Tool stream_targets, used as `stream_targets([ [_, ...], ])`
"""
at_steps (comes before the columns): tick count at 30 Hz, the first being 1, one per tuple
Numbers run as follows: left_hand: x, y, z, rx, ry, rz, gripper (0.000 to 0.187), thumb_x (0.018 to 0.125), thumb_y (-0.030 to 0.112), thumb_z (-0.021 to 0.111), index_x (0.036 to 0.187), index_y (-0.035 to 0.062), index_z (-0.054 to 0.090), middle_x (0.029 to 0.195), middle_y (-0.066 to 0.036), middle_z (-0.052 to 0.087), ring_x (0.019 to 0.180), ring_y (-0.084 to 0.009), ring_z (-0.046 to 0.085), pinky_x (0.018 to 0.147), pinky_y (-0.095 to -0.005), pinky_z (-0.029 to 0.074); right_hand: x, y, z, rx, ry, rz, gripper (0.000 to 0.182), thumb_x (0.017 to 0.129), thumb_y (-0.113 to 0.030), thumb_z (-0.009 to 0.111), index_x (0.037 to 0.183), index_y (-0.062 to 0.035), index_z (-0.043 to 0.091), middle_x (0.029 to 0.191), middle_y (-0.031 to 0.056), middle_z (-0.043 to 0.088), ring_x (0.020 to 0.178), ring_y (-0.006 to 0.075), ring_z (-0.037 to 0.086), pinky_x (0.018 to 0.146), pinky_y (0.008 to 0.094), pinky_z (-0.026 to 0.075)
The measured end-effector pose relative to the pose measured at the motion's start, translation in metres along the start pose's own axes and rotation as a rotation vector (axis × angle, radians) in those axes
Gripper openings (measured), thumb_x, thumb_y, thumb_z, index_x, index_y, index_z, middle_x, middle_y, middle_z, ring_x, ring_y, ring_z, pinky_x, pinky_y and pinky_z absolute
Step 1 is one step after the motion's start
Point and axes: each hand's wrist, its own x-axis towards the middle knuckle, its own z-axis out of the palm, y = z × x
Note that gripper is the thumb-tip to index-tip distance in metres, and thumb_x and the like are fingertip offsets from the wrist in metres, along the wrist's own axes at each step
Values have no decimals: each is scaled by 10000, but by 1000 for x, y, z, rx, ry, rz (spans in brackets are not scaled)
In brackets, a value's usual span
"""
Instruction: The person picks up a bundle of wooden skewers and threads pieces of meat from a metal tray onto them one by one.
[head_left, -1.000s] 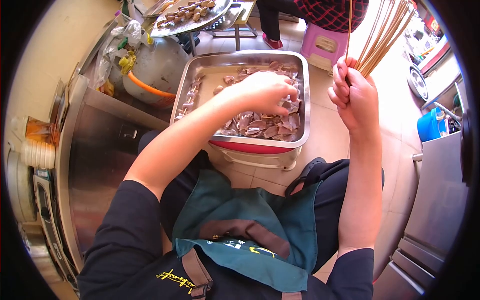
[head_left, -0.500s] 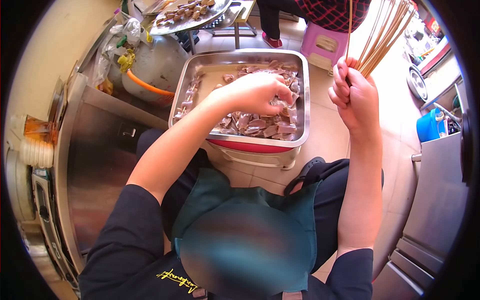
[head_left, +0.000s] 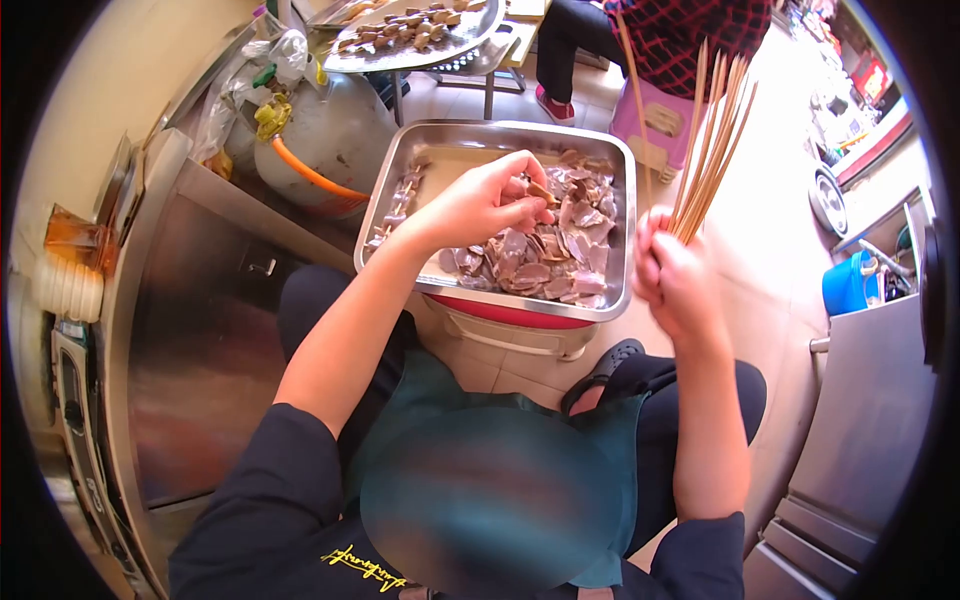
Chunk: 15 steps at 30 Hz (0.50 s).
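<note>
Over a rectangular metal tray (head_left: pixel 508 128), my left hand (head_left: pixel 493 203) pinches a small brownish piece of meat (head_left: pixel 538 192) between curled fingers. Many thin slices of meat (head_left: pixel 560 255) lie in the tray below and right of that hand. Along the tray's left side is a row of meat pieces (head_left: pixel 403 195) on sticks. My right hand (head_left: pixel 675 275), beside the tray's right edge, is closed around a bundle of thin wooden skewers (head_left: pixel 710 150) pointing up. One skewer (head_left: pixel 636 90) stands apart from the bundle, to its left.
A platter (head_left: pixel 440 55) with skewered pieces rests on a stand behind the tray. A gas cylinder (head_left: pixel 315 150) with an orange hose stands at the left. Another person (head_left: pixel 690 40) sits on a pink stool (head_left: pixel 650 125). A blue bucket (head_left: pixel 848 285) is at the right.
My left hand has lifted from the tray's right part and moved left, now with a piece between its fingers. My right hand has come lower and nearer the tray with the skewers.
</note>
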Motion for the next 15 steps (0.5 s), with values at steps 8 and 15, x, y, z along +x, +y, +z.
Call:
stream_targets([
  [8, -12, 2, -21, -115, 124, 77, 170, 849, 18, 669, 1018, 15, 652, 1014, -47, 667, 928, -94, 644, 781, -235, 530, -36, 45, 31, 25, -71, 255, 130, 849, 10, 413, 853, -76, 511, 586, 18, 445, 434, 87, 360, 361, 231, 267],
  [15, -15, 1, -28, -138, 331, 135, 182, 878, 30, 651, 1053, -20, 665, 977, -64, 700, 877, -113, 673, 801, -235, 544, -55, 69, 52, 94, -75, 381, 160, 835, 41, 394, 873, -69, 503, 577, 23, 431, 415, 101, 351, 346, 246, 255],
])
